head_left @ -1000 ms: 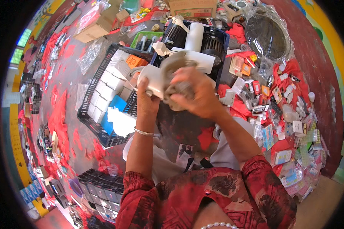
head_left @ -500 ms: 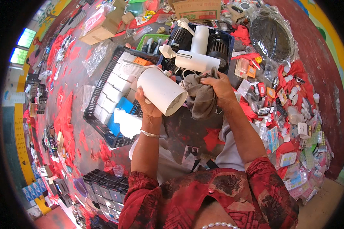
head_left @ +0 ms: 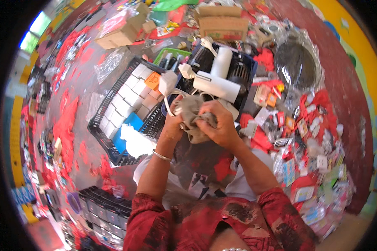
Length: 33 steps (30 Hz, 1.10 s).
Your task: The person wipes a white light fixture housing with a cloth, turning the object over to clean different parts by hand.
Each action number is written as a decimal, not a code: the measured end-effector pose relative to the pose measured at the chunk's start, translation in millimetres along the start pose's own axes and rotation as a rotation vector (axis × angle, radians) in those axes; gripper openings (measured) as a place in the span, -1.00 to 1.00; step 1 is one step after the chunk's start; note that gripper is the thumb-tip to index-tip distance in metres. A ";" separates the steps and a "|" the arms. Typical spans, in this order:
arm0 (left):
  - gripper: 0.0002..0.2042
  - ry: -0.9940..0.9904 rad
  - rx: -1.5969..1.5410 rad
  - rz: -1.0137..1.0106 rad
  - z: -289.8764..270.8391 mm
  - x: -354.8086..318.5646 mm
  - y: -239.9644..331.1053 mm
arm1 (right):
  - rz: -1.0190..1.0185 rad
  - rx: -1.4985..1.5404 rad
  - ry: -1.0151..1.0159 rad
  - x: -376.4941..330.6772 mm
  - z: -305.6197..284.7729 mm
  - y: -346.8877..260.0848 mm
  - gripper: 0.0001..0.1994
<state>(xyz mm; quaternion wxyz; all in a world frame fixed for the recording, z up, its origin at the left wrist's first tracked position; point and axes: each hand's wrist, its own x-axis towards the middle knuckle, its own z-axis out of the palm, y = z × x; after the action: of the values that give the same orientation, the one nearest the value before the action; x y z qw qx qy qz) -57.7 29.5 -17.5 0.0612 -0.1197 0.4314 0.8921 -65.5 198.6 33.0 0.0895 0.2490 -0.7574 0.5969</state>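
My left hand (head_left: 173, 125) is closed around a white cylindrical track light, now mostly hidden by the cloth and my hands. A white block-shaped connector (head_left: 167, 83) on a thin bent arm sticks up beside that hand, seemingly part of the same light. My right hand (head_left: 220, 127) grips a grey-brown cloth (head_left: 189, 115), bunched over the light, its fingers pressed into the folds. Just beyond, more white track lights (head_left: 217, 85) lie across black lamps in a dark blue crate (head_left: 252, 69).
On the left, a black crate (head_left: 97, 133) holds white boxes (head_left: 132, 98), a blue piece and a white bag (head_left: 138, 141). Cardboard boxes (head_left: 224, 28) stand at the back. Small packages (head_left: 282, 142) and red cloth litter the right. Dark boxes (head_left: 107, 213) are stacked at lower left.
The cloth has moved left from beside the light onto it, with my right hand. The light has turned, so its white barrel is largely covered, and its connector shows.
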 end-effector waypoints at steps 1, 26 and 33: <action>-0.23 -0.052 0.000 0.018 -1.6 1.5 -0.5 | 0.095 0.026 0.029 -2.3 -6.8 5.6 -0.82; -0.24 -0.013 1.263 0.611 22.4 -18.1 4.8 | -0.187 -0.272 0.160 29.3 -54.2 -39.0 -0.80; -0.37 -0.117 1.102 0.566 20.0 -14.9 8.1 | 0.355 0.075 0.512 30.1 -93.7 40.4 -0.85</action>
<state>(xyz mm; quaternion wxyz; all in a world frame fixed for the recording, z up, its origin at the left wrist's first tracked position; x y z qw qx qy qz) -48.3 40.2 4.6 -0.1011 0.0976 0.8395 0.5249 -126.1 286.0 36.7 0.1626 -0.0425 -0.7193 0.6741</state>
